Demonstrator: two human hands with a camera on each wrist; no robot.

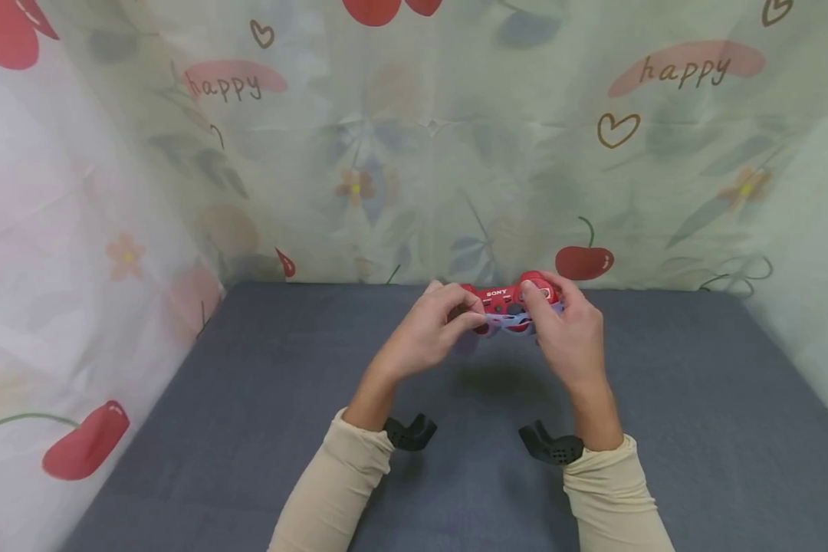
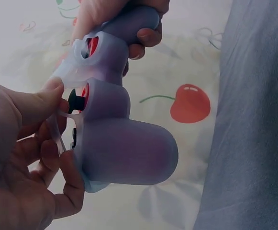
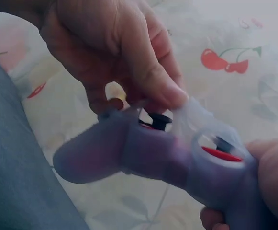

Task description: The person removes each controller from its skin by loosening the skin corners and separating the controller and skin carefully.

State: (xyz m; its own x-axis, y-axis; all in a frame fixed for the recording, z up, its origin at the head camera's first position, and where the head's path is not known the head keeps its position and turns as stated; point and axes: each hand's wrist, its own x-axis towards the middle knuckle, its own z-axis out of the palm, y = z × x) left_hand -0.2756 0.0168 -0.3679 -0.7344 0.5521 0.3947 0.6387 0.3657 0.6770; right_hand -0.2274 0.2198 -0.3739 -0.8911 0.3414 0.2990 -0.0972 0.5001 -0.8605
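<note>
A red game controller (image 1: 494, 294) marked SONY is held up over the back of the table, partly inside a translucent bluish-purple silicone cover (image 2: 129, 148). With thumb and fingers, my left hand (image 1: 424, 326) pinches the cover's thin edge and pulls it away from the controller's face. Beside that pinch, a black thumbstick (image 2: 76, 101) pokes through an opening in the cover. My right hand (image 1: 573, 330) grips the covered handle at the other end, its thumb over the controller's face. Red shell shows through the cover's other round opening in the right wrist view.
A dark grey cloth-covered table (image 1: 248, 429) lies beneath the hands. Behind and to the sides hangs a pale patterned curtain (image 1: 303, 153). Black mounts (image 1: 411, 433) sit at both wrists, by the beige sleeves (image 1: 338, 483).
</note>
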